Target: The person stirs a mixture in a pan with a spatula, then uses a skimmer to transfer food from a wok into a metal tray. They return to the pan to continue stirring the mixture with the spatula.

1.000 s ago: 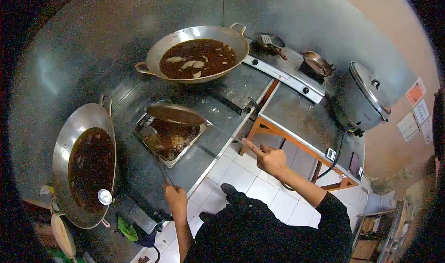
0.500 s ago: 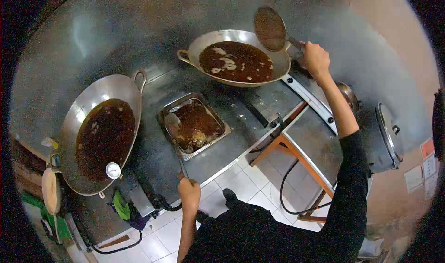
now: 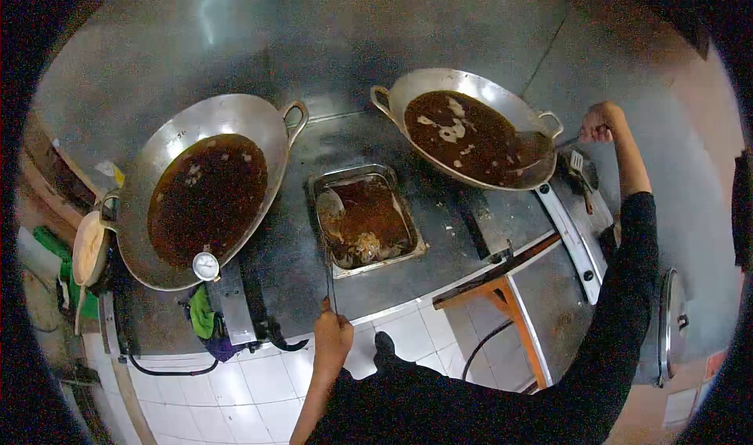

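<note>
My left hand (image 3: 333, 337) is closed round the long handle of a ladle (image 3: 330, 204). The ladle's bowl rests at the left side of a rectangular metal pan (image 3: 421, 249), in brown liquid with pale lumps. My right hand (image 3: 602, 122) grips the handle of a strainer (image 3: 536, 148), whose round mesh head dips into the right side of a wok (image 3: 488, 87). Dark brown oil with pale patches of foam fills that wok's bottom. A second wok (image 3: 271, 163) of dark oil stands at left, with a dial thermometer (image 3: 206, 266) at its front rim.
A slotted spatula (image 3: 580, 180) lies right of the right wok. A pale round pan (image 3: 90, 249) sits at far left. Green and dark cloths (image 3: 205, 313) hang at the counter's front edge. A lidded pot (image 3: 671, 327) stands at right, and an orange frame (image 3: 514, 323) beside the counter.
My right hand has lowered the strainer from above the right wok's back rim into its oil. The ladle stays in the metal pan. The whole view has turned and shifted.
</note>
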The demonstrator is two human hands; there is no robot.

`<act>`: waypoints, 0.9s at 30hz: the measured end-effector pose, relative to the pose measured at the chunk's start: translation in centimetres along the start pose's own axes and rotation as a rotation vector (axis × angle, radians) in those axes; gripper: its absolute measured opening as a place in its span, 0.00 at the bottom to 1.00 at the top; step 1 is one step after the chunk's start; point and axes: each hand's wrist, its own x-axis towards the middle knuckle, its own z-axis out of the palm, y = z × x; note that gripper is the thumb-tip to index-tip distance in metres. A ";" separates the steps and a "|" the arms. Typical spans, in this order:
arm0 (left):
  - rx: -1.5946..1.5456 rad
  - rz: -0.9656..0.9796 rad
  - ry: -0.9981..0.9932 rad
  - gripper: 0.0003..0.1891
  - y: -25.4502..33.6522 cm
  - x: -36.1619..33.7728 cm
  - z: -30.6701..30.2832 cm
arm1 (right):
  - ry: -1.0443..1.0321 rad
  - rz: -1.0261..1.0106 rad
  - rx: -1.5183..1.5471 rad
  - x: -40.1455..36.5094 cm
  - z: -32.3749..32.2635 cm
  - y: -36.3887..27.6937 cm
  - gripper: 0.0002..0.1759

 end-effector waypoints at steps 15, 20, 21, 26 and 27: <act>0.017 -0.018 0.046 0.25 2.6 -0.2 0.6 | -0.621 0.051 0.484 1.3 10.9 -2.0 0.17; 0.036 -0.099 -0.034 0.20 2.5 -0.1 0.5 | -0.502 -0.070 0.703 2.6 14.3 -1.7 0.13; 0.035 -0.099 -0.028 0.20 2.8 0.0 0.3 | -0.480 -0.119 0.740 1.5 14.4 -2.4 0.12; -0.070 -0.109 0.048 0.22 3.2 -0.3 0.4 | -0.211 -0.208 0.885 1.4 16.4 -3.1 0.05; -0.072 -0.107 0.053 0.22 3.1 -0.2 0.6 | -0.208 -0.214 0.884 1.4 16.3 -3.4 0.05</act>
